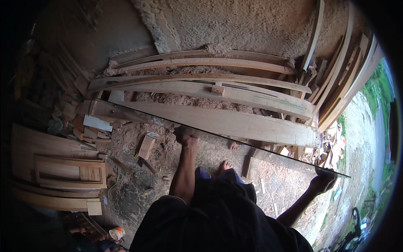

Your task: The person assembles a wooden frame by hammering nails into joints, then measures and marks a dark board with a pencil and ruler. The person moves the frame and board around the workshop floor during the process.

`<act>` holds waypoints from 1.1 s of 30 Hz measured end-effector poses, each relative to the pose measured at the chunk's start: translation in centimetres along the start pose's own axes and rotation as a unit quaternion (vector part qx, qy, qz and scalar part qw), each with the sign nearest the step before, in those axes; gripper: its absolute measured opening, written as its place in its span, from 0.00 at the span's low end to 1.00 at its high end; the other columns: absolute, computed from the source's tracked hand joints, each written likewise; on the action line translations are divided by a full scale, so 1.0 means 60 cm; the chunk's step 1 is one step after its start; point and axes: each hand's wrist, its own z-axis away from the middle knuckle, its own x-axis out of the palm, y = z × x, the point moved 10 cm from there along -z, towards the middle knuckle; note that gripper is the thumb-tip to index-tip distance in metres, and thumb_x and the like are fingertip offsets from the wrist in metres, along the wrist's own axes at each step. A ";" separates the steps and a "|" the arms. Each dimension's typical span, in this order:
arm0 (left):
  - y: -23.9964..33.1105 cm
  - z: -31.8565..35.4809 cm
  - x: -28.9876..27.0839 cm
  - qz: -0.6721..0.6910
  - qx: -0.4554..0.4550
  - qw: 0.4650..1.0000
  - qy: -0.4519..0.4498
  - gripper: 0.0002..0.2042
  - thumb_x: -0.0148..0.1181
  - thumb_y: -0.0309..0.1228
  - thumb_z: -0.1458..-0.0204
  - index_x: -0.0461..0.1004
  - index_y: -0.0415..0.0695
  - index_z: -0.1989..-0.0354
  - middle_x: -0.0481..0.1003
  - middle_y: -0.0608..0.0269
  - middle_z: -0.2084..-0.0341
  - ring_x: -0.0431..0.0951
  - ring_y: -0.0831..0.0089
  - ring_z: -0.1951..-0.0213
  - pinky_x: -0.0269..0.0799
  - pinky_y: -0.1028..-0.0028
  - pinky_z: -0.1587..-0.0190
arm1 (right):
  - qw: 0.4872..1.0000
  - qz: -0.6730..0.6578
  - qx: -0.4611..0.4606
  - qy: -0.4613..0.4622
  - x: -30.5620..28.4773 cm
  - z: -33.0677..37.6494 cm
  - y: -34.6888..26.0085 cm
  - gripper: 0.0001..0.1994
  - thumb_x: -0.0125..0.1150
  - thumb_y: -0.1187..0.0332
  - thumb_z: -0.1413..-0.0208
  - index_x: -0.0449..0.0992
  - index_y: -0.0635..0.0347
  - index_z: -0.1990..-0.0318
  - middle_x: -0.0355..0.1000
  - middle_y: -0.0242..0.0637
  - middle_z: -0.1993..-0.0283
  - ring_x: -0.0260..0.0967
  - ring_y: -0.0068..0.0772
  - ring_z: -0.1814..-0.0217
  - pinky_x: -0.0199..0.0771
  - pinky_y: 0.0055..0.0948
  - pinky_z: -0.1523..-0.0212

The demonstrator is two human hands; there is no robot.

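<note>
A long, thin sheet with a dark straight edge slants across in front of me, from the left by the wood pile down to the right. It looks partly see-through, like a glass pane. My left hand is closed at this edge, left of the middle. Out to the right, my right hand grips near the far right end, fingers bent around the edge. The sheet partly hides the fingertips of both hands. Just beyond it lies a broad pale wooden board, apparently resting on the bench.
Several long planks lie over wood shavings against the rough wall. More boards lean at the right. A framed wooden panel lies at the left. Offcuts and a tub are on the floor, near my bare feet.
</note>
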 end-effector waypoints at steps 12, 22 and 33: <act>0.063 -0.029 -0.092 -0.233 0.041 0.936 0.261 0.19 0.49 0.42 0.37 0.72 0.42 0.46 0.76 0.54 0.51 0.78 0.62 0.50 0.76 0.55 0.43 | 0.995 0.006 0.090 0.036 0.048 -0.010 0.109 0.27 0.48 0.45 0.31 0.72 0.63 0.70 0.68 0.36 0.74 0.67 0.30 0.74 0.70 0.28 0.69; 0.237 -0.037 0.477 -0.822 0.406 0.162 -0.365 0.40 0.40 0.71 0.41 0.78 0.41 0.52 0.77 0.50 0.53 0.71 0.51 0.42 0.52 0.45 0.32 | 0.986 -0.012 0.161 0.045 0.054 0.002 0.165 0.25 0.47 0.50 0.29 0.69 0.58 0.75 0.65 0.32 0.82 0.60 0.24 0.79 0.61 0.28 0.70; 0.046 -0.183 0.437 -0.774 0.173 0.299 -0.531 0.26 0.62 0.57 0.44 0.72 0.41 0.72 0.73 0.50 0.80 0.74 0.48 0.76 0.68 0.59 0.72 | 0.946 0.045 0.321 -0.022 0.110 0.031 0.303 0.20 0.50 0.54 0.29 0.68 0.52 0.74 0.62 0.25 0.84 0.55 0.17 0.86 0.59 0.21 0.82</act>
